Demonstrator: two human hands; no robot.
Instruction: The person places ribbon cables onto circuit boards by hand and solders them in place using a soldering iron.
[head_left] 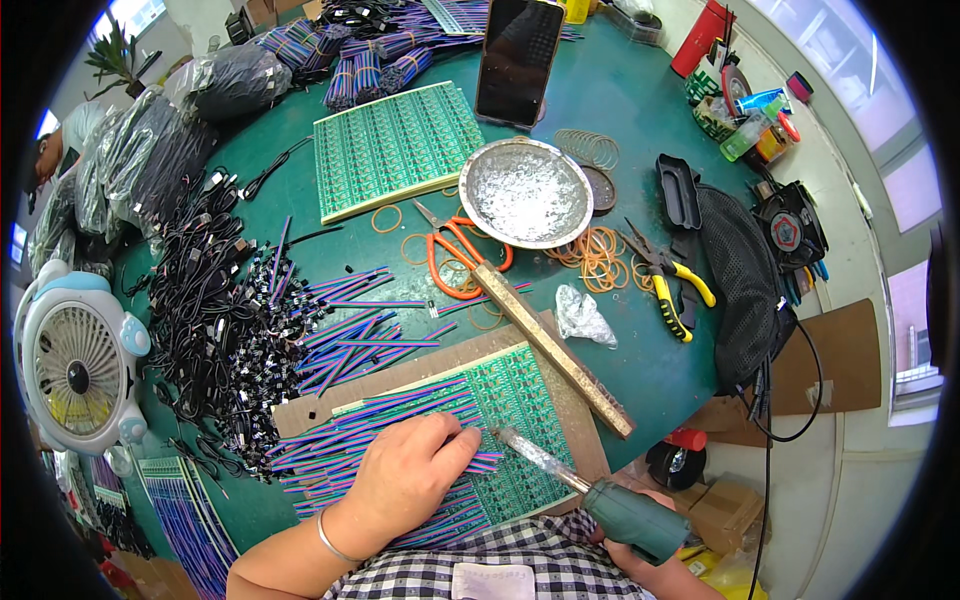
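My left hand (412, 470) is closed, fingers curled and pressed together on a short striped ribbon wire whose end shows beside the fingertips. Beneath it lies a green circuit board panel (520, 400), its left part covered by rows of blue, pink and black ribbon wires (390, 400). My right hand (622, 556), partly hidden behind the handle, grips a soldering iron (635, 520) with a dark green handle. The iron's tip points left at the panel, close to my left fingertips; whether it touches is unclear. A brown cardboard sheet (572, 400) lies under the panel.
Beyond the panel are a long metal-like bar (560, 355), orange-handled scissors (455, 250), a round metal bowl (527, 195), pliers (665, 280) and rubber bands (595, 255). Tangled black cables (200, 310) and a small fan (80, 365) stand left. A phone (517, 65) stands upright behind.
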